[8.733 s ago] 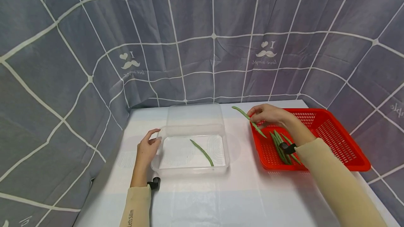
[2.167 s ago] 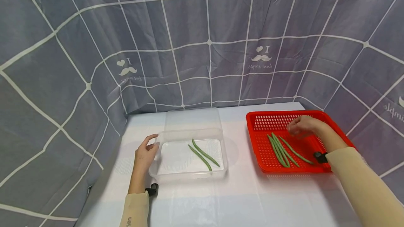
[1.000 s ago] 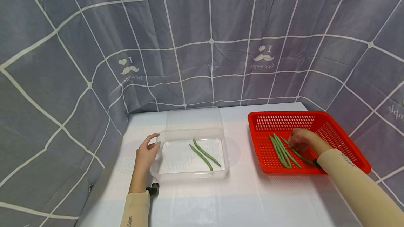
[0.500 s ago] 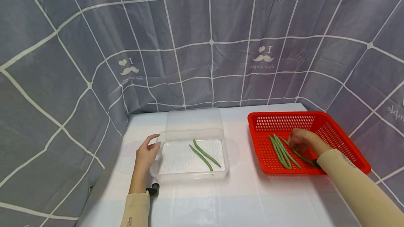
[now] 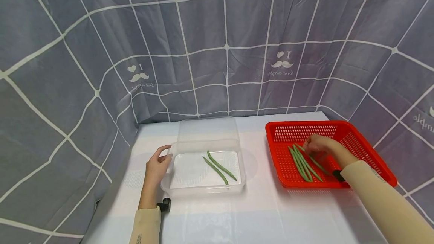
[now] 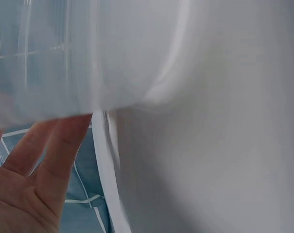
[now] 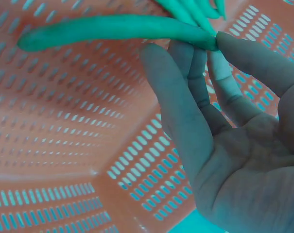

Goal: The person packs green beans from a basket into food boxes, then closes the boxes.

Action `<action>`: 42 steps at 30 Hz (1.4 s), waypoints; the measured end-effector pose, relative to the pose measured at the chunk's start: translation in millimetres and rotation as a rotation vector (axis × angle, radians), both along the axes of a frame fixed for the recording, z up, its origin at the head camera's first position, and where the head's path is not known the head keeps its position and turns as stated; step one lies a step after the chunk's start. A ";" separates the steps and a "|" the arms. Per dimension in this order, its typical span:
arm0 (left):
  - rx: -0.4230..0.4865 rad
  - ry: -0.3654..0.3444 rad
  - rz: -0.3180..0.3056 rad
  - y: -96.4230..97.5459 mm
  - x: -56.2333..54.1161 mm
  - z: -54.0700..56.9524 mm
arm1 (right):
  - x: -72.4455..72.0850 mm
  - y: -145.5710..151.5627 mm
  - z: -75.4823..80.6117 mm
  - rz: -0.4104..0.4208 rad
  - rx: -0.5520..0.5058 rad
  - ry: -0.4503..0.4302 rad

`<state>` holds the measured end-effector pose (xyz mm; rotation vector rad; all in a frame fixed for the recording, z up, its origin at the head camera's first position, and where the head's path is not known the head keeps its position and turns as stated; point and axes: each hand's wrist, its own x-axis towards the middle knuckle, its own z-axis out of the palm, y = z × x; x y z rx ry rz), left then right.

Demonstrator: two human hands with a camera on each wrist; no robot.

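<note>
My right hand (image 5: 317,145) is inside the red slotted basket (image 5: 286,183). It pinches the end of a green bean (image 7: 112,26) between thumb and fingers, with the bean's other end extending free in the right wrist view. Several more green beans (image 5: 300,165) lie in a loose bunch on the basket's floor, left of that hand. At the left, a clear plastic container (image 5: 203,189) holds two green beans (image 5: 222,165), lying side by side. My left hand (image 5: 156,166) touches the container's left side; in the left wrist view its fingers are fairly straight, their tips partly hidden by the plastic wall.
Behind the container a clear flat lid (image 5: 208,128) lies on the white table (image 5: 251,214). A grey curtain (image 5: 210,67) with white lines hangs behind the table and around its sides.
Since the earliest frame a second bean has been laid in the container. Over the last half second my right hand has shifted slightly left, bringing its bean along. The left hand keeps its place.
</note>
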<state>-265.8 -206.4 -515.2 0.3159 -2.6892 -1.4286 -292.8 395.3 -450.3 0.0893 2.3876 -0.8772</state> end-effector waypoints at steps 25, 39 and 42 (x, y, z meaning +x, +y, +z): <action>0.006 0.002 -0.003 -2.9 -2.4 -0.4 | -2.0 -24.1 25.3 -0.099 -0.341 -0.017; 0.008 0.000 0.001 -1.8 -0.6 2.0 | -9.2 -52.2 32.0 -0.136 -0.624 -0.068; 0.010 -0.004 0.004 -1.3 -1.4 1.4 | -11.4 -60.3 33.5 -0.122 -0.633 -0.061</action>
